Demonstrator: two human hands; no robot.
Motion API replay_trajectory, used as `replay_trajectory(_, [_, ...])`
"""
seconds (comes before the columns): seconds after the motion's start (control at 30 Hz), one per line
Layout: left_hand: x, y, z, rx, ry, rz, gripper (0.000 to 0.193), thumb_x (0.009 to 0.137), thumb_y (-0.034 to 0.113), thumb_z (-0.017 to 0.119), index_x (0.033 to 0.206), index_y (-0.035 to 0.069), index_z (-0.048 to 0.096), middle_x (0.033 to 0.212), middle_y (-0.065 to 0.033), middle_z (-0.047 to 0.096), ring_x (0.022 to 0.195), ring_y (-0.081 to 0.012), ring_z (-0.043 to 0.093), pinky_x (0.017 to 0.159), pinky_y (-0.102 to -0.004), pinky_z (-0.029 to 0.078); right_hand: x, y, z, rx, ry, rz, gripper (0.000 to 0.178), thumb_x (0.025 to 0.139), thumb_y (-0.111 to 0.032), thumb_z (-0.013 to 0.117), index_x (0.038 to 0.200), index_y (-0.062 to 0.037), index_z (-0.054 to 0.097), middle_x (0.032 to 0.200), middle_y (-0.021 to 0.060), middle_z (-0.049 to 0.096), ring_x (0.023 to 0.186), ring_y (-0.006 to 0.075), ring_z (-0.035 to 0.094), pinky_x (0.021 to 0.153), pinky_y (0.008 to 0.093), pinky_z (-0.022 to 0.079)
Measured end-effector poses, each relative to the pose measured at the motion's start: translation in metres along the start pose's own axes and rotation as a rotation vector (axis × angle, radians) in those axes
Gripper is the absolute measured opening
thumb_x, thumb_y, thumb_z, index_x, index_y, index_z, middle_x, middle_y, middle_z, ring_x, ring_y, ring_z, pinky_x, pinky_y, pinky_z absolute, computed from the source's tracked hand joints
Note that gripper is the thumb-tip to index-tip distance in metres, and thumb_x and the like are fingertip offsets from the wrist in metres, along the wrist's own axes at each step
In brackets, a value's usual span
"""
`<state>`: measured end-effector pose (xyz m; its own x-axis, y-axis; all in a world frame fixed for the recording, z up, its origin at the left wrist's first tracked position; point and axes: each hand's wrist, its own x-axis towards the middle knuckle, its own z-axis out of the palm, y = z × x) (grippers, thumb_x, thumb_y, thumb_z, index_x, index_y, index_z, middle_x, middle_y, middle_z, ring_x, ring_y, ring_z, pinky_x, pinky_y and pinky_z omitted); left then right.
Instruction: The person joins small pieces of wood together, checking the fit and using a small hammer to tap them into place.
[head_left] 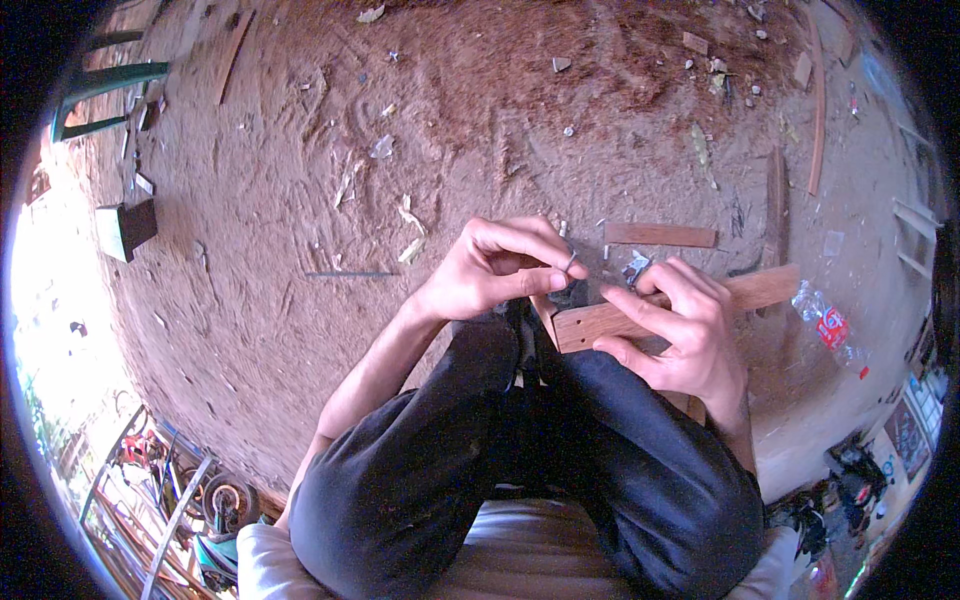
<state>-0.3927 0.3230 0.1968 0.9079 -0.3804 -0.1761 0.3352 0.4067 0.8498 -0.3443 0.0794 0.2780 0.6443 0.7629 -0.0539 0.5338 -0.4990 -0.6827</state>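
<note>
In front of my knees, my left hand (505,265) pinches a small, thin grey piece (571,262), like a nail or screw, between thumb and fingertips. My right hand (685,325) grips a reddish-brown wooden strip (765,288) across my right thigh, fingers over the top and thumb along the near side. Two small dark holes show near the strip's left end. Another narrow wooden piece (544,318) meets that end at an angle; its lower part is hidden by my legs. The pinched piece is just above the strip's left end, apart from it.
On the dirt floor lie a short wooden block (660,235), a longer strip (776,205), a thin dark rod (350,274) and a plastic bottle (832,328) with a red label. A green chair (110,80) stands far left. Beneath me is a pale cushioned seat (520,550).
</note>
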Motion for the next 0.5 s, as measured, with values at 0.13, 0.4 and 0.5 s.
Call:
replay_trajectory(0.13, [-0.004,-0.005,0.0,0.0,0.004,0.085,0.016,0.085,0.001,0.071,0.101,0.001,0.074,0.094,-0.0093,0.067,0.089,-0.0159,0.063,0.075,-0.0279,0.053,0.006,-0.005,-0.001,-0.002,0.029,-0.01,0.04,0.065,-0.029,0.084,0.095,-0.0049,0.073,0.072,0.0055,0.052,0.065,0.0233,0.054,0.055,0.0367,0.044])
replay_trajectory(0.4, [-0.012,-0.015,0.018,0.043,-0.056,0.317,0.008,0.091,0.006,0.065,0.092,0.0,0.071,0.093,-0.0108,0.065,0.094,-0.0209,0.062,0.083,-0.034,0.048,0.009,-0.009,-0.001,-0.05,-0.018,0.004,0.04,0.063,-0.025,0.084,0.096,-0.004,0.073,0.074,0.0057,0.053,0.067,0.0233,0.055,0.057,0.0365,0.045])
replay_trajectory(0.5, [-0.018,-0.019,0.025,0.082,0.175,0.394,0.013,0.096,0.011,0.057,0.091,0.0,0.064,0.092,-0.0103,0.063,0.092,-0.0208,0.061,0.08,-0.0342,0.048,0.011,-0.008,-0.001,0.002,-0.018,0.011,0.042,0.063,-0.023,0.084,0.098,-0.0035,0.073,0.076,0.0067,0.055,0.068,0.0241,0.056,0.059,0.0368,0.046])
